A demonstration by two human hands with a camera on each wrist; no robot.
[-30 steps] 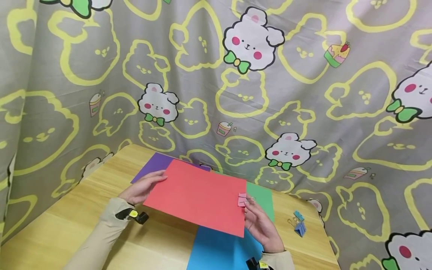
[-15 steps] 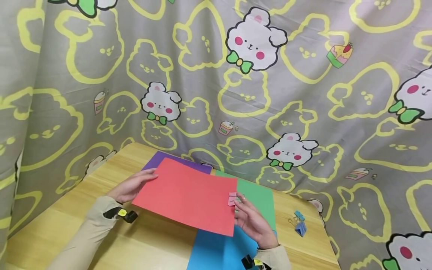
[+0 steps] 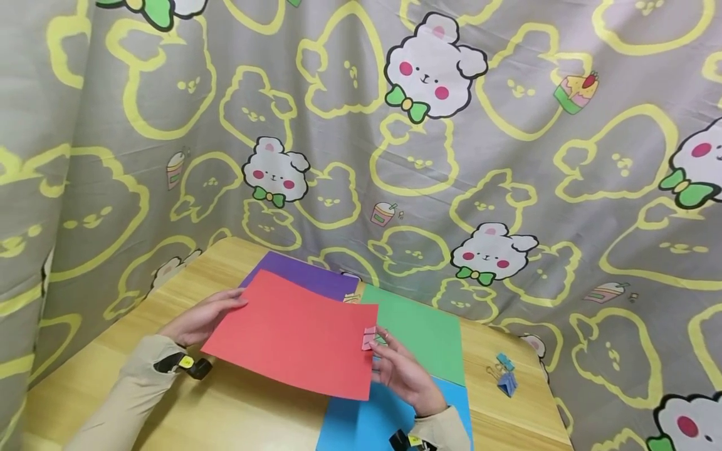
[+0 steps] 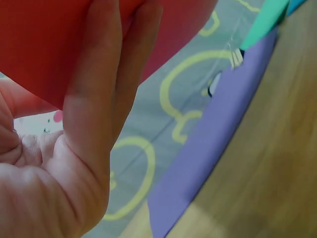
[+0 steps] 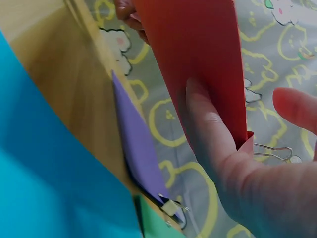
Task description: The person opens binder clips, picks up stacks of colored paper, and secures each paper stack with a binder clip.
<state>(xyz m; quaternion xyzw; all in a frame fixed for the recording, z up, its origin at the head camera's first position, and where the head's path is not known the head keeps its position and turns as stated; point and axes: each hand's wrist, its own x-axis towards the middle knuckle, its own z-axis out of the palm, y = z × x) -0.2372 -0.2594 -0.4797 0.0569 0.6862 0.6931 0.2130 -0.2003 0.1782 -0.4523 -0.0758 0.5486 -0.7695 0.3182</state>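
Overhead and behind, a grey curtain printed with yellow outlines and white bear faces hangs behind the wood-grain desk. Raised above that desk and slightly bowed is the red sheet, held at its two ends. On the desk lie the green sheet, the blue sheet on its near side, and the purple sheet to its left, all partly covered from view. The left hand grips the red sheet's left edge between fingers and thumb. The right hand is at the opposite edge, unclenched, one straight finger along the underside and another digit standing clear. Beside those fingertips, a pink binder clip bites the edge. A cream clip sits at the purple sheet's right corner; blue clips lie farther right.
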